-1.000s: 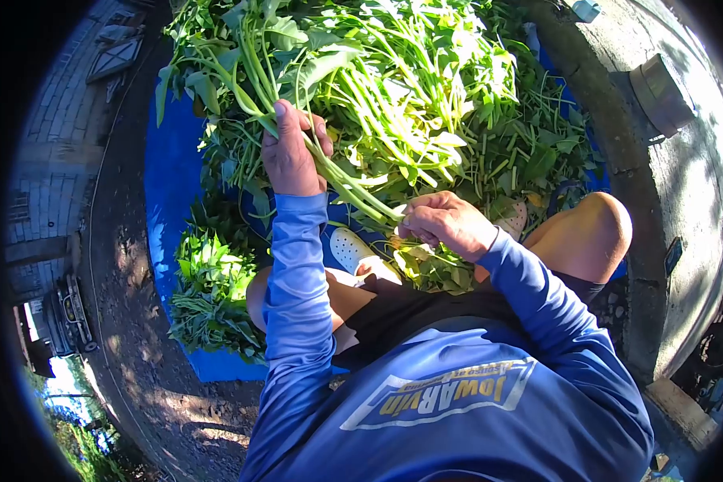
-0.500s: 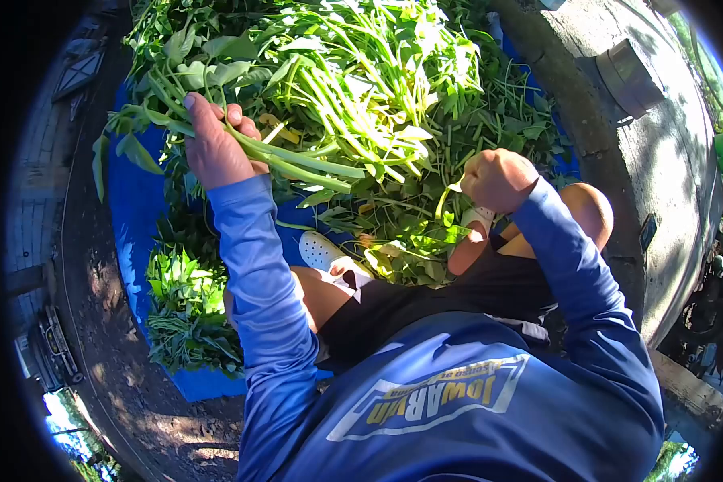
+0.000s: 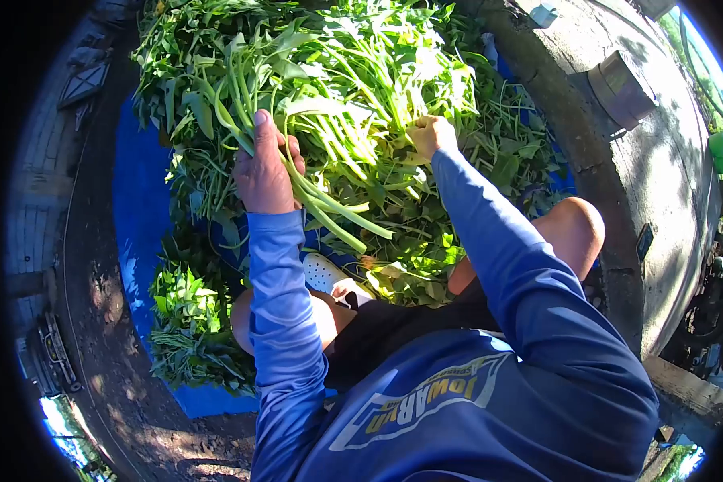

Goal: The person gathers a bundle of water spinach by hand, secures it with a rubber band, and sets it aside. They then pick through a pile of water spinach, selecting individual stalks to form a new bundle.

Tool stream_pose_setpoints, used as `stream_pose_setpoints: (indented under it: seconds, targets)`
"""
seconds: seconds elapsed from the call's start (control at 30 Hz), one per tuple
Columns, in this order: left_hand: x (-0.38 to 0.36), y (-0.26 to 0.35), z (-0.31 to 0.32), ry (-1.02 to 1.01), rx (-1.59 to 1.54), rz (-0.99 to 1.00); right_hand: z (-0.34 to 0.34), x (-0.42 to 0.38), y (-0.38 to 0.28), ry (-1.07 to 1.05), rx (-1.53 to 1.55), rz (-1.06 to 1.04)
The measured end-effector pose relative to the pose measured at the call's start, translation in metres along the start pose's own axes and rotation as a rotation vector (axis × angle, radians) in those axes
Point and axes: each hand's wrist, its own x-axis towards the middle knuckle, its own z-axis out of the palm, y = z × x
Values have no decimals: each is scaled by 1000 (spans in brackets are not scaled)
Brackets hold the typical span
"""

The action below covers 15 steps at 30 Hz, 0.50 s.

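The right hand [image 3: 431, 135] has reached forward onto the sunlit heap of greens [image 3: 410, 60], fingers curled (around what, I cannot tell), so both hands are now at greens, the left hand [image 3: 266, 173] keeping its fingers closed round a bundle of stems [image 3: 335, 206] at the heap's near side.

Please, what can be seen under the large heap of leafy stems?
A blue sheet shows past the left and right edges of the heap and likely runs beneath it. The heap covers its middle, so what lies directly under there cannot be seen.
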Motion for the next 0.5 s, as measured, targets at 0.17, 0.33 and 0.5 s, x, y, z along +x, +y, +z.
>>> stream_pose_setpoints:
  seconds: [0.17, 0.33, 0.5]
  targets:
    - [-2, 5, -22, -44, 61, 18, -79, 1, -34, -191, 608, 1]
    - [5, -1, -28, -51, 44, 35, -157, -20, -80, -348, 931, 48]
    - [-6, -2, -23, -27, 24, 30, -161, -35, -82, -478, 1187, 12]
